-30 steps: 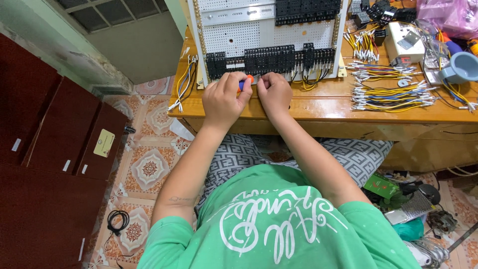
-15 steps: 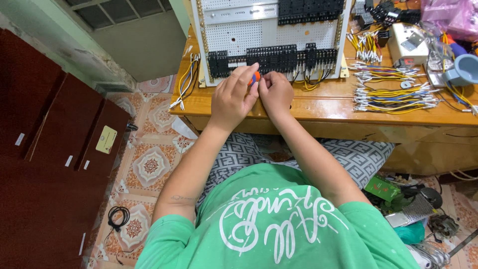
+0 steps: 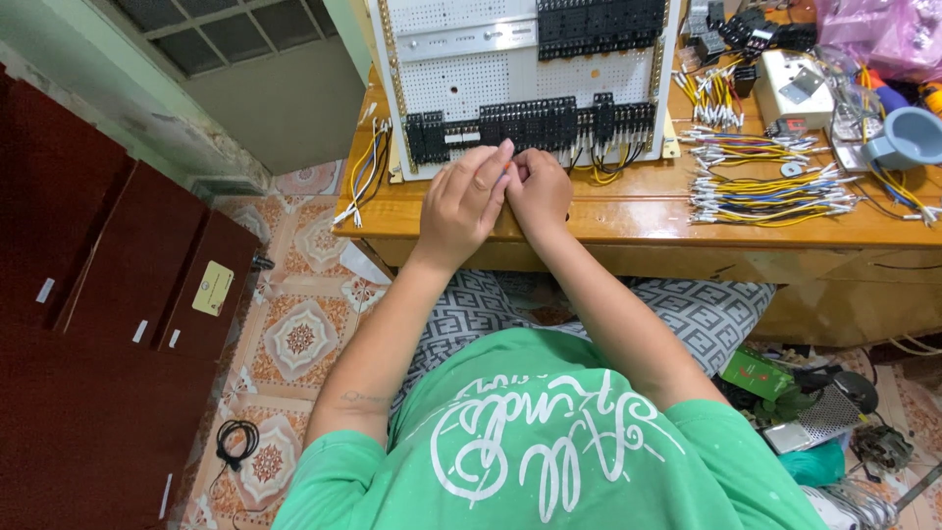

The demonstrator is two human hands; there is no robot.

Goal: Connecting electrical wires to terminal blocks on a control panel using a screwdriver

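A: Looking down, where are the hands?

B: Both sit together at the front edge of the panel (image 3: 520, 74), just below its lower row of black terminals (image 3: 530, 126). The left hand (image 3: 466, 201) has its fingers stretched up, tips touching that row. The right hand (image 3: 540, 191) is curled into a loose fist, pressed against the left one.

A: Holding anything?

B: A small orange bit shows between them, too hidden to name. Whether either hand truly grips it, I cannot tell.

A: And the panel?

B: White, perforated, lying on the wooden desk (image 3: 628, 216), with another black block at its top right. Yellow wires (image 3: 599, 175) loop out under the lower row, just right of the right hand.

A: Around it?

B: A bundle of cut leads (image 3: 765, 191), yellow, blue and white, lies well to the right. More leads (image 3: 365, 172) hang off the desk's left edge. A grey cup (image 3: 908, 137) stands far right, a pink bag (image 3: 883, 29) behind it.
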